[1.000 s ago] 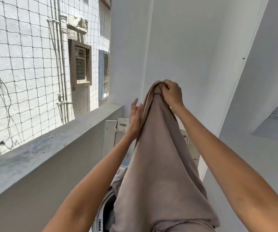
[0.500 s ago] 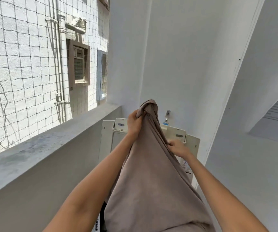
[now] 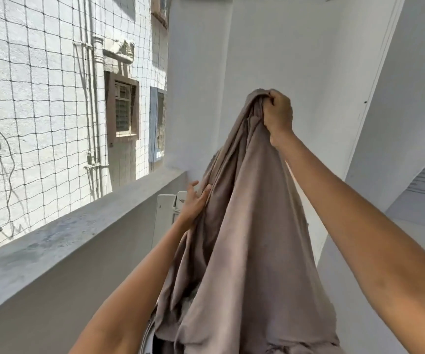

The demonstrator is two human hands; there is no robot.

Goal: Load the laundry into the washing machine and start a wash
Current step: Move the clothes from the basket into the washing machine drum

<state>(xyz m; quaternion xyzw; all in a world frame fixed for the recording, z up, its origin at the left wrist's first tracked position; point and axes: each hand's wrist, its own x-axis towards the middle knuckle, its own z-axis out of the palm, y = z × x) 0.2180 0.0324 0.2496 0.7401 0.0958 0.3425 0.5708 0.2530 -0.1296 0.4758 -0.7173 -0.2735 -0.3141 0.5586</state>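
A large beige-brown cloth (image 3: 247, 246) hangs in front of me, bunched at its top. My right hand (image 3: 277, 112) grips that bunched top, held high against the white wall. Lower and to the left, my left hand (image 3: 193, 203) lies with straight fingers against the cloth's left edge. The cloth drapes down over the white washing machine, hiding most of it. Only the raised lid (image 3: 166, 213) behind my left hand and a curved piece of the drum rim (image 3: 148, 335) at the bottom show.
A grey concrete ledge (image 3: 60, 241) runs along the left, with a wire mesh net (image 3: 40, 98) above it. White walls close in behind and to the right of the machine. Another building with pipes and windows lies beyond the net.
My right hand took over the cloth's top and lifted it high. My left hand let go of the top and dropped to the cloth's left edge, fingers straight.
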